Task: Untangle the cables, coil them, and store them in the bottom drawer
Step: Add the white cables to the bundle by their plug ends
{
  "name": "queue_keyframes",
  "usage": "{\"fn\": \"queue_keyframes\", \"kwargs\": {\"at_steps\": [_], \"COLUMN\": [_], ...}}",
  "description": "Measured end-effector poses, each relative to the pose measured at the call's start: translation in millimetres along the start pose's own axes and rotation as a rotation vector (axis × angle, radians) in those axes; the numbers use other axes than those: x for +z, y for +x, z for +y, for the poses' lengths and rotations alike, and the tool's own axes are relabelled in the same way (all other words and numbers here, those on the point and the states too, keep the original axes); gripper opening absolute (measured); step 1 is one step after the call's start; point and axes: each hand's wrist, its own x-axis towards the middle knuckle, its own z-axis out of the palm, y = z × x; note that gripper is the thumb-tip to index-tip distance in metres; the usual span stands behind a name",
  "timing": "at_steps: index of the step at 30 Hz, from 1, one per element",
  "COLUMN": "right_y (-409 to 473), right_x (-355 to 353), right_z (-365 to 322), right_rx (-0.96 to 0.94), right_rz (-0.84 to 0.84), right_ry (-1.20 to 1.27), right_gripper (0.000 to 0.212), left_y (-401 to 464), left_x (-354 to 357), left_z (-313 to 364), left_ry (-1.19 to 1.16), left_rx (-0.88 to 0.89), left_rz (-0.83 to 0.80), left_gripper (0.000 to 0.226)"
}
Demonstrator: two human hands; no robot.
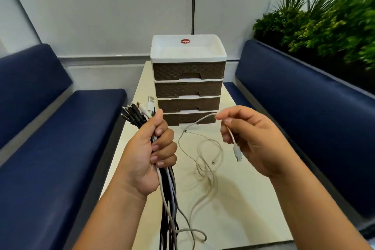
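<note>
While a bundle of black and white cables (166, 184) is gripped upright in the left hand (151, 154), its fingers curled tightly round it, the plug ends (138, 111) are fanned out above the fist and the loose lengths are left hanging below, down past the near edge of the worktop (243, 199). A single white cable (199, 121) is pinched between thumb and fingertips of the right hand (249, 138), with its small connector (237, 153) dangling just under the fingers. From that pinch the cable is draped leftward and down into loose, blurred loops above the worktop. Behind both hands, a four-drawer organiser (188, 79) with brown woven fronts and a white top tray is seen standing on the worktop; its bottom drawer (182, 118) is closed. Blue benches (50, 138) are set on either side.
</note>
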Motion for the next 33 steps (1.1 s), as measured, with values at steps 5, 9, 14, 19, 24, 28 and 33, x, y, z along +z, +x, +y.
{"fn": "queue_keyframes", "kwargs": {"at_steps": [5,9,14,19,24,28,33], "right_y": [-47,-78,-106,-135,-154,-161,-169], "right_x": [-23,-32,-23,8,24,26,22], "right_z": [-35,-51,-51,-44,-38,-27,-11], "right_rx": [-0.112,-0.283,-0.435,-0.300,-0.272,-0.296,-0.325], "right_rz": [0.016,0.086,0.329,0.186,0.117,0.138,0.109], "right_ry": [0.304,0.100,-0.612,-0.335,-0.096,-0.204,-0.279], "right_gripper": [0.035,0.021,0.010,0.010,0.014,0.015,0.016], "left_y": [-24,-43,-66,-87,-97,-104,-108], "left_x": [16,31,58,86,98,107,115], "left_z": [-8,-20,-46,-73,-99,-112,-109], "left_ry": [0.023,0.039,0.113,0.213,0.286,0.286,0.252], "left_rx": [0.037,0.079,0.132,0.214,0.264,0.276,0.356], "left_rz": [0.009,0.007,0.011,0.019,0.024,0.066,0.245], "left_gripper": [0.043,0.036,0.037,0.039,0.088,0.068,0.038]}}
